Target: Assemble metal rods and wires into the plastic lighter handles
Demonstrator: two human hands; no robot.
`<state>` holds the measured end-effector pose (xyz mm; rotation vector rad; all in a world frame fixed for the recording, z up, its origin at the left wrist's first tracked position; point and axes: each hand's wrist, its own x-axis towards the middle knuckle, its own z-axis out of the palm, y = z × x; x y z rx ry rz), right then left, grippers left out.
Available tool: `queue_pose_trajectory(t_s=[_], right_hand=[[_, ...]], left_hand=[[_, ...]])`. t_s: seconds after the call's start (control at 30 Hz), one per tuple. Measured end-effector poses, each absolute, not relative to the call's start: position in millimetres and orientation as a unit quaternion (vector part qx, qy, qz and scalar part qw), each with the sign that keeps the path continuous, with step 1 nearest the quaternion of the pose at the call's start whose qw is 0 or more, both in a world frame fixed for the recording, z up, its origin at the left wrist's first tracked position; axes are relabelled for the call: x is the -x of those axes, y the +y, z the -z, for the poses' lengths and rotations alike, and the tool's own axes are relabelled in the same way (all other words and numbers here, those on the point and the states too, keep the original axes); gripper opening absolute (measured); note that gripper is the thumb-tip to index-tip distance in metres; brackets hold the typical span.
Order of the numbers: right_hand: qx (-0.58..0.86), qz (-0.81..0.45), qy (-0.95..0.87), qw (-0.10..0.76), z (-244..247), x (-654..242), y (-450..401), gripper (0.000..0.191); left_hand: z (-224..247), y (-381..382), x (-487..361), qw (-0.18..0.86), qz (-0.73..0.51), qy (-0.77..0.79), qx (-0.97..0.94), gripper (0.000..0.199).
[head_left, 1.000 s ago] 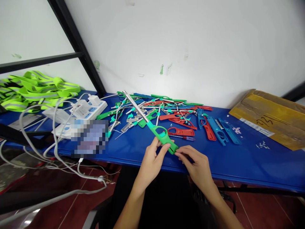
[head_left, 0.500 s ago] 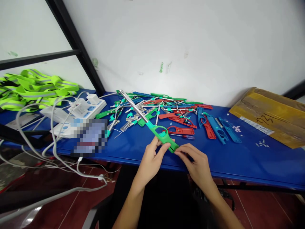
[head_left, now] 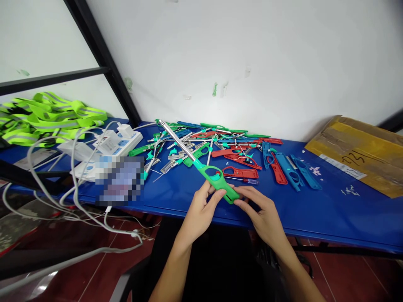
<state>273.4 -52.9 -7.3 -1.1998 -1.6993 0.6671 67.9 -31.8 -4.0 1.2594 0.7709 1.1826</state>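
A green long-nosed gas lighter (head_left: 224, 188) with a silver metal tube is held over the front of the blue table (head_left: 317, 214). My left hand (head_left: 203, 205) is closed round its handle, thumb on top. The fingers of my right hand (head_left: 261, 212) pinch the bottom end of the handle. The tube slants up and away to the left. Beyond it lies a heap of red, green and blue lighter shells, metal tubes and wired parts. A screwdriver (head_left: 250, 181) with a clear purplish handle lies just behind my hands, beside a red shell (head_left: 241, 172).
At left are a white power strip (head_left: 121, 147) with chargers and cables, a blurred-out phone (head_left: 121, 180) and yellow-green reflective straps (head_left: 53, 117). On the right stand a taped cardboard box (head_left: 355, 151), small pink pieces (head_left: 315, 170) and screws (head_left: 350, 191). A white wall rises behind.
The lower end of the lighter's handle has turned slightly, and the fingers of my right hand have shifted round it. My left hand keeps its hold. The whole view has moved a little.
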Motion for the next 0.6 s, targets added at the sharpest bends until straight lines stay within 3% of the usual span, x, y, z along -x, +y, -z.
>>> queue_pose_trajectory(t_s=[0.6], right_hand=[[0.488,-0.350,-0.691,0.401,2.2,-275.7,-57.4,0.026]], left_hand=[[2.3,-30.6,-65.4,0.621,-0.465,0.313,-0.548,0.028]])
